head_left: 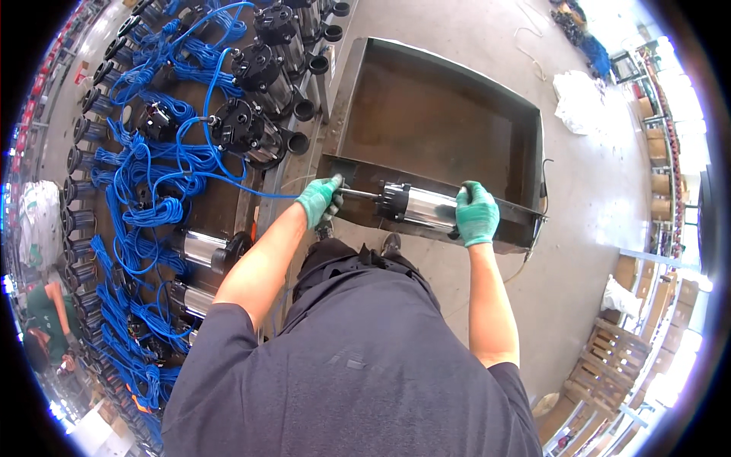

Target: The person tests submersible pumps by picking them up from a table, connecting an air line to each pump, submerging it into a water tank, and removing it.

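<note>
A silver cylindrical motor [431, 206] with a black toothed collar lies sideways over the near side of a brown metal tank [445, 107]. A thin metal shaft [361, 194] sticks out of its collar to the left. My left hand [321, 201], in a green glove, is closed around the shaft's outer end. On the motor's right end my right hand [477, 214], also in a green glove, grips with fingers on top and at the end face. The fingertips' undersides are hidden.
On my left a workbench carries several black-topped silver pumps [247, 131] and tangled blue cables [145, 179]. Two more silver cylinders [204, 250] lie by my left forearm. Another person [49, 320] is at the far left. Shelving and a wooden pallet [609, 358] stand at right.
</note>
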Tool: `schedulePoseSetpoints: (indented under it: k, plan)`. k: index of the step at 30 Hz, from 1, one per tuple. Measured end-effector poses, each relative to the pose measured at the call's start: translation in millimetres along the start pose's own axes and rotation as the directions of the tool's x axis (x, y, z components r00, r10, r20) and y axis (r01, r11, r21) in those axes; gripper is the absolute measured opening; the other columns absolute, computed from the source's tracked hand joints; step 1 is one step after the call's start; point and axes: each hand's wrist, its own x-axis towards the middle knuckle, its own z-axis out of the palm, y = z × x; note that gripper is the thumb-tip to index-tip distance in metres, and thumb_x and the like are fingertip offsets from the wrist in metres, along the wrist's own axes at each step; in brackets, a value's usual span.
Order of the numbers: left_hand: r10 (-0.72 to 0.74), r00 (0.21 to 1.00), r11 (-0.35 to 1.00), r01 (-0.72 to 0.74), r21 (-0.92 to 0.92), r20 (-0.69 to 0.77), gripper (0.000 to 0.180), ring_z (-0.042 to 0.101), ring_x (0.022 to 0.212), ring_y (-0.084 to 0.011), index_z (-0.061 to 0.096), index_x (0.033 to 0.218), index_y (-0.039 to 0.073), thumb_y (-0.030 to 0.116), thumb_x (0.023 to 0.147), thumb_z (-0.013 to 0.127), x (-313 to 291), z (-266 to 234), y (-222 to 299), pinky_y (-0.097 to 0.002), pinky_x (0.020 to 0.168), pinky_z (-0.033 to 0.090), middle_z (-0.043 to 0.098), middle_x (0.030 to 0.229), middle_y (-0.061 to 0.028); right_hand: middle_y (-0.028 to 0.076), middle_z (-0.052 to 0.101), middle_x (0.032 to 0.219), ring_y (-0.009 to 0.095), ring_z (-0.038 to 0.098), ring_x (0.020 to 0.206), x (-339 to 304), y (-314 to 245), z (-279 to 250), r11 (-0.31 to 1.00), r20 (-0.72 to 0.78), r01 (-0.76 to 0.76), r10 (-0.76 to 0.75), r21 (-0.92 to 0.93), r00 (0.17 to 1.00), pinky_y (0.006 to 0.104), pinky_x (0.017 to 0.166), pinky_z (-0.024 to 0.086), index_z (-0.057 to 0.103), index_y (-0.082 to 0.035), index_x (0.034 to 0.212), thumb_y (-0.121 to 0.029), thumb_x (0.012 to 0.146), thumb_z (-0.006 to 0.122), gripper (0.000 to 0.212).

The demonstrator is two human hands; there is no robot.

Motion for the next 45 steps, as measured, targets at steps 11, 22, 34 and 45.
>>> schedulePoseSetpoints:
  k: [11, 22, 34, 45]
  plan:
    - [0.262, 0.909, 0.409, -0.41, 0.815, 0.326, 0.034, 0.061, 0.078, -0.0147, 0.065, 0.122, 0.003, 0.018, 0.092, 0.072, -4, -10, 31, -0.0312, 0.071, 0.052, 0.067, 0.091, -0.0032, 0.013, 0.072, 0.087, 0.033, 0.068, 0.084, 0, -1, -1, 1.0, -0.002, 0.011, -0.011, -0.01, 1.0, 0.0432, 0.077, 0.054, 0.072, -0.012, 0.096, -0.021, 0.09, 0.066, 0.013]
    - [0.283, 0.929, 0.935, -0.323, 0.148, 0.238, 0.048, 0.061, 0.081, -0.01, 0.046, 0.148, 0.008, 0.021, 0.102, 0.057, -4, -11, -1, -0.0242, 0.068, 0.051, 0.066, 0.096, -0.0022, 0.012, 0.072, 0.086, 0.032, 0.067, 0.084, 1, 2, 1, 0.999, -0.005, 0.044, -0.044, -0.016, 0.999, 0.0436, 0.077, 0.054, 0.072, -0.013, 0.096, -0.021, 0.09, 0.066, 0.012]
    - [0.599, 0.78, 0.29, -0.424, 0.858, 0.183, 0.028, 0.071, 0.092, -0.03, 0.067, 0.114, 0.004, 0.021, 0.092, 0.071, 5, -4, 3, -0.0397, 0.077, 0.054, 0.073, 0.103, -0.0161, 0.008, 0.072, 0.088, 0.031, 0.066, 0.084, -1, 1, 3, 0.998, 0.002, 0.039, -0.039, -0.043, 0.999, 0.0444, 0.077, 0.052, 0.071, -0.012, 0.095, -0.021, 0.09, 0.065, 0.012]
    - [0.156, 0.897, 0.923, -0.282, 0.262, 0.413, 0.059, 0.063, 0.086, -0.0125, 0.044, 0.147, 0.007, 0.018, 0.095, 0.07, 2, -17, 26, -0.0268, 0.068, 0.053, 0.063, 0.105, -0.0027, 0.01, 0.071, 0.084, 0.032, 0.068, 0.079, 2, 3, -4, 0.996, -0.054, 0.068, -0.072, -0.063, 0.996, 0.0462, 0.072, 0.054, 0.071, -0.014, 0.09, -0.023, 0.088, 0.067, 0.01]
